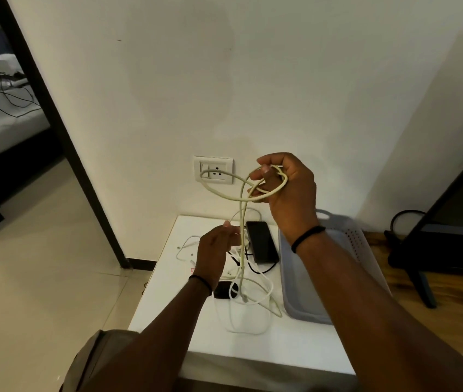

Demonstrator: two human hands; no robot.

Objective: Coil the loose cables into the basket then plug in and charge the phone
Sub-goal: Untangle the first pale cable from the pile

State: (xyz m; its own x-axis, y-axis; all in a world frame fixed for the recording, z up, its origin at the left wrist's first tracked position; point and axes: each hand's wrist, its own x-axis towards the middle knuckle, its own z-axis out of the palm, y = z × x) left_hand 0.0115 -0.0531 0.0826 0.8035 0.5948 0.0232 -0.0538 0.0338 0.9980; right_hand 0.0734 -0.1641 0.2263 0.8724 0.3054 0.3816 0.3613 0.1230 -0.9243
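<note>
At the far left a dark door frame (63,142) opens to another room, where a bed (1,120) with thin black wires on it is seen. Next comes the small white table (173,315) that stands against the wall. On its left part lie thin white cables (186,247), loose and not coiled. The left hand (216,247) is low over the table, with a black band on the wrist; its fingers are nearly straight and close together, and the fingertips touch or lightly pinch the hanging part of the cream cable (242,236), but the blur there does not let me tell which. Below this hand a small black charger block (224,290) lies on the table, with more white cable loops (250,309) beside it and a black wire (258,270) near them. On the wall above is a white socket plate (214,169); no writing can be read on it. The cream cable makes a wide loop in front of the socket and then goes to the right hand (287,188), which is raised higher and has also a black wrist band. Its fingers are curled and the thumb presses on top, so it holds several turns of the cable. The black phone (261,241) lies flat on the table behind the cables, screen dark, no brand visible. Just beside it on the right stands the grey basket (349,236), partly hidden under the right forearm. At the far right a dark furniture leg (420,278) rests on the wooden floor (451,321).
</note>
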